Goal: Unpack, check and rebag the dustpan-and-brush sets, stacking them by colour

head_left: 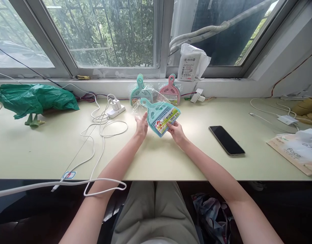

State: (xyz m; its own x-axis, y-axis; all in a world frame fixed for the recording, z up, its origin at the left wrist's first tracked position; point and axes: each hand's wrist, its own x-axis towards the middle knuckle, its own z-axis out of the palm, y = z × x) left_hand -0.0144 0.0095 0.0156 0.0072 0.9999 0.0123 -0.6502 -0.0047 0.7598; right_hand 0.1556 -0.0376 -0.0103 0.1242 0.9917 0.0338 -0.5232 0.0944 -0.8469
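Observation:
A small teal dustpan-and-brush set [159,117] with a colourful label is held tilted above the pale desk [171,159]. My right hand [176,133] pinches its lower right edge at the label. My left hand [141,126] grips the clear plastic wrapper [138,106] on the set's left side. Two more sets lean against the wall behind: a teal one [140,90] and a pink one [170,90].
A black phone [226,140] lies to the right. White cables [100,127] and a charger [115,107] sprawl at left, beside a green plastic bag [34,98]. A white packet [193,62] stands on the window sill. Tissue pack [298,150] at far right.

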